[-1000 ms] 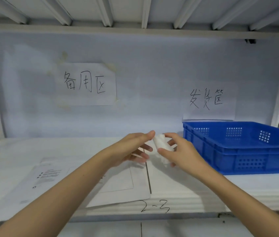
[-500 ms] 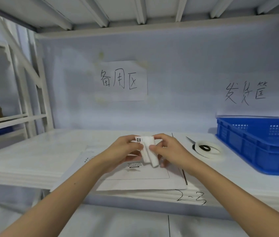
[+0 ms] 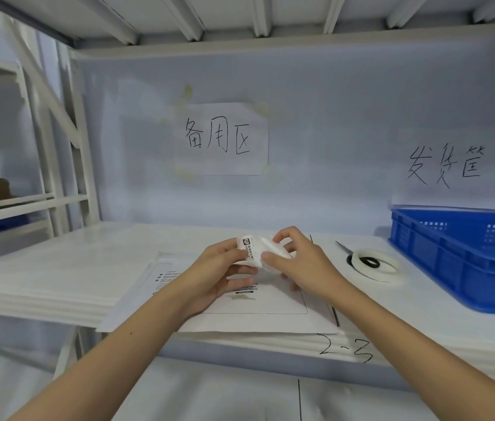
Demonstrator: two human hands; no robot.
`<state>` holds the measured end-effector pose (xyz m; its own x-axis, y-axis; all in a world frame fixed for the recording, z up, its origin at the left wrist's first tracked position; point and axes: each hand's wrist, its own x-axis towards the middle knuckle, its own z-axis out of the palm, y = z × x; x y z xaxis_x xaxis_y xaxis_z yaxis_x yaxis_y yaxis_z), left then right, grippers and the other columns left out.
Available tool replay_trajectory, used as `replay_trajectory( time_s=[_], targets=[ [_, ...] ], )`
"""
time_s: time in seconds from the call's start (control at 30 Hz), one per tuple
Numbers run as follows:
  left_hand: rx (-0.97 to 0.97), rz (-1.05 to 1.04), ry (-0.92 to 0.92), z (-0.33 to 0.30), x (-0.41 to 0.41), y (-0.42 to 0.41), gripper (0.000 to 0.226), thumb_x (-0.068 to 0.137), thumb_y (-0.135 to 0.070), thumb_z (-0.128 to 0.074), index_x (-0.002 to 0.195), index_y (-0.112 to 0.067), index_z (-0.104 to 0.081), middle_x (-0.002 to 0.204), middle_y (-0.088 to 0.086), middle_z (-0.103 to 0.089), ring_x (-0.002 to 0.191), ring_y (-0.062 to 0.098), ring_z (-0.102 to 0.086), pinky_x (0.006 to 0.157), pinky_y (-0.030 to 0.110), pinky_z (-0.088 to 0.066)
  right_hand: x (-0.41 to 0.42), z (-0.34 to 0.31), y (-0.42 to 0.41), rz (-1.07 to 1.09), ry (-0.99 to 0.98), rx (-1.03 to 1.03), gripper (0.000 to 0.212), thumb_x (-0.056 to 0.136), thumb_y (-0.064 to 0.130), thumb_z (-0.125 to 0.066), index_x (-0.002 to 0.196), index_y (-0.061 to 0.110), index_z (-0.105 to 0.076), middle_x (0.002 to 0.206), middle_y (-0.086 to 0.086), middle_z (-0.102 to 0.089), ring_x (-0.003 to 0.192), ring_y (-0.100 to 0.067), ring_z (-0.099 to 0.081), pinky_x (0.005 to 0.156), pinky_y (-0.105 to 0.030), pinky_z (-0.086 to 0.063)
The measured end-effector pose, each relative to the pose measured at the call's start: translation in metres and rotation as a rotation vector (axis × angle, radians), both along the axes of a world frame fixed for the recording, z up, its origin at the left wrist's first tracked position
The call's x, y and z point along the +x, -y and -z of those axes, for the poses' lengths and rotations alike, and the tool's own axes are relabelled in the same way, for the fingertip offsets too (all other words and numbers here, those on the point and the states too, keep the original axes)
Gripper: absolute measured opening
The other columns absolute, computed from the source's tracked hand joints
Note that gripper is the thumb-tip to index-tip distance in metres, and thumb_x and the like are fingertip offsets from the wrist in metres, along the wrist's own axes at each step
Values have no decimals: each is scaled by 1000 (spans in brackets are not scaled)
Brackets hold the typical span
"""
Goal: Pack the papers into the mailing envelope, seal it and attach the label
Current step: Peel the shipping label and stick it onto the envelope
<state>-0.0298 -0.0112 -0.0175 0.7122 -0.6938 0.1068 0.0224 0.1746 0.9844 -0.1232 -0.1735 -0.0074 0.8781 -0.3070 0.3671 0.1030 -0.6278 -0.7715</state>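
Both hands, left hand (image 3: 225, 268) and right hand (image 3: 298, 262), are pinching the label (image 3: 250, 250) above the mailing envelope (image 3: 258, 302) lying on the shelf (image 3: 58, 268), apparently peeling its backing, risking the sticky face curling onto itself.

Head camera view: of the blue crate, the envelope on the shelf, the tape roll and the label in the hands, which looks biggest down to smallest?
1. envelope
2. blue crate, cut off by the frame edge, so its rank against the envelope is unsure
3. tape roll
4. label, partly hidden by fingers
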Motion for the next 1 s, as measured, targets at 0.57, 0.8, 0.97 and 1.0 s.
replay_trajectory(
  time_s=[0.57, 0.8, 0.97, 1.0],
  targets=[
    [-119, -146, -4, -4, 0, -2, 42, 94, 7, -45, 124, -19, -60, 93, 12, -66, 74, 22, -62, 66, 26, -59, -16, -7, 9, -1, 123, 417, 34, 98, 8, -40, 125, 29, -45, 97, -15, -66, 52, -25, -60, 50, -35, -56],
    [91, -358, 471, -7, -4, 4, 31, 89, -2, -53, 110, -24, -58, 71, 6, -59, 64, 19, -58, 66, 33, -53, -21, 0, 2, 39, 182, -103, 32, 92, 49, -49, 124, 51, -47, 111, 10, -54, 68, -14, -61, 75, -39, -54],
    [140, -389, 639, -9, -12, 13, 32, 88, -14, -63, 116, -27, -55, 71, -2, -55, 53, 4, -55, 62, 26, -49, -25, -3, -20, 17, 56, -331, 70, 78, 67, -56, 137, 59, -19, 126, 15, -41, 93, -7, -50, 89, -36, -47],
    [135, -368, 633, -9, -13, 13, 34, 88, -14, -65, 118, -27, -54, 73, -1, -57, 55, 4, -57, 64, 28, -51, -25, -4, -21, 14, 60, -325, 69, 80, 64, -58, 137, 59, -20, 123, 13, -45, 96, -10, -52, 90, -38, -47]
  ],
)
